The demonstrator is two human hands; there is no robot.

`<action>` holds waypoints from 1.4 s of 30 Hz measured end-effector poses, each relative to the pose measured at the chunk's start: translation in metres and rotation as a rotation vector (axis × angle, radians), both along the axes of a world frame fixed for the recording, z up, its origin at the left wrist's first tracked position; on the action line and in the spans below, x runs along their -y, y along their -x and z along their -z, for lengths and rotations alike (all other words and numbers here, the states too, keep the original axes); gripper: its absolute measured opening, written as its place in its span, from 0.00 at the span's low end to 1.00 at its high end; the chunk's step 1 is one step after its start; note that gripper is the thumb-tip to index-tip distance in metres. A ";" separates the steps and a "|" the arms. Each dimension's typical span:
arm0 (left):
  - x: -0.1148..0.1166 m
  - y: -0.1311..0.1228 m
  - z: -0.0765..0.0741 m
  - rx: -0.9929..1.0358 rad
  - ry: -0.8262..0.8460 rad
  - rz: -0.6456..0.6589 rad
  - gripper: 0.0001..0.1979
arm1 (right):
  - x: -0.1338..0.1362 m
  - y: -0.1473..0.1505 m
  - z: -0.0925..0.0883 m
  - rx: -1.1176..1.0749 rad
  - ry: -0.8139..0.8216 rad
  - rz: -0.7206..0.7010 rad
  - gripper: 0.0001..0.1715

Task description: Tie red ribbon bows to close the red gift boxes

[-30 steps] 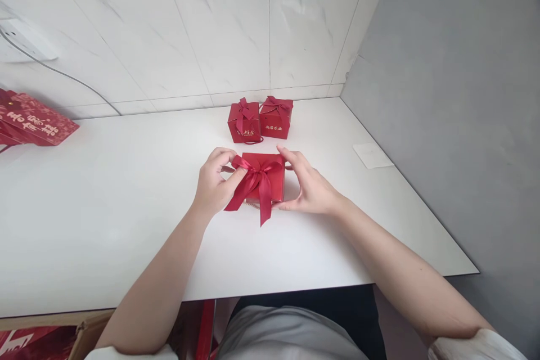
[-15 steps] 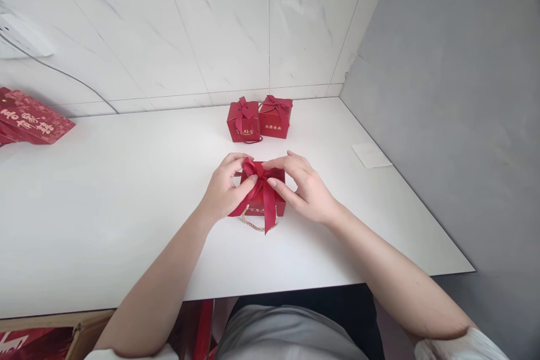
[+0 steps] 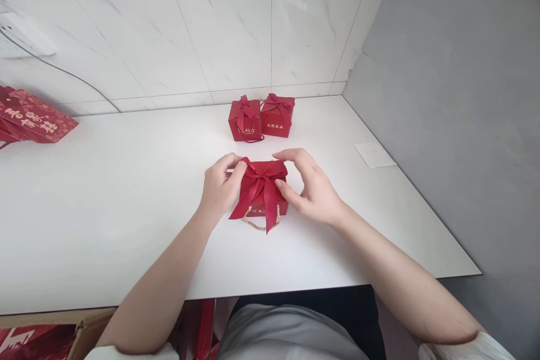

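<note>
A small red gift box (image 3: 279,208) stands on the white table in front of me, a gold rope handle (image 3: 255,226) hanging at its near side. Across its top lies a red ribbon bow (image 3: 261,178), its two tails draped over the front. My left hand (image 3: 223,183) pinches the bow's left loop between thumb and forefinger. At the box's right side my right hand (image 3: 312,188) is open, thumb and forefinger apart. Its thumb is close to the bow's right loop; whether it touches, I cannot tell.
Two red boxes with bows, one on the left (image 3: 246,121) and one on the right (image 3: 278,116), stand by the wall. Red printed packaging (image 3: 40,118) lies far left. A white paper square (image 3: 375,154) is at right. Below the table's left front is a cardboard box (image 3: 90,329).
My left hand has shifted from the knot to the left loop. My right fingers have come off the bow and spread apart. The loops now lie wider.
</note>
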State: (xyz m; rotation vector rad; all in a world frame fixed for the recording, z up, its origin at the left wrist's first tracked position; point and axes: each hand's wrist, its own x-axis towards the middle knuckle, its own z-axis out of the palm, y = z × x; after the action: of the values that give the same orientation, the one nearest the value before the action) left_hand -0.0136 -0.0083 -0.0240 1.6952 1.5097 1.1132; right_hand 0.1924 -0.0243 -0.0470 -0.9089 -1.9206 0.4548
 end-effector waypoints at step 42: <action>0.001 0.009 -0.002 -0.236 -0.166 0.122 0.09 | -0.016 -0.033 -0.001 0.068 0.564 -0.437 0.72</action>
State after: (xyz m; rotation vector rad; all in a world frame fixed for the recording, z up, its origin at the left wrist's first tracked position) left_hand -0.0222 -0.0097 -0.0217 2.0644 1.4620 1.0270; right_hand 0.2259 -0.0085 -0.0458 -0.8466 -2.0932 1.2859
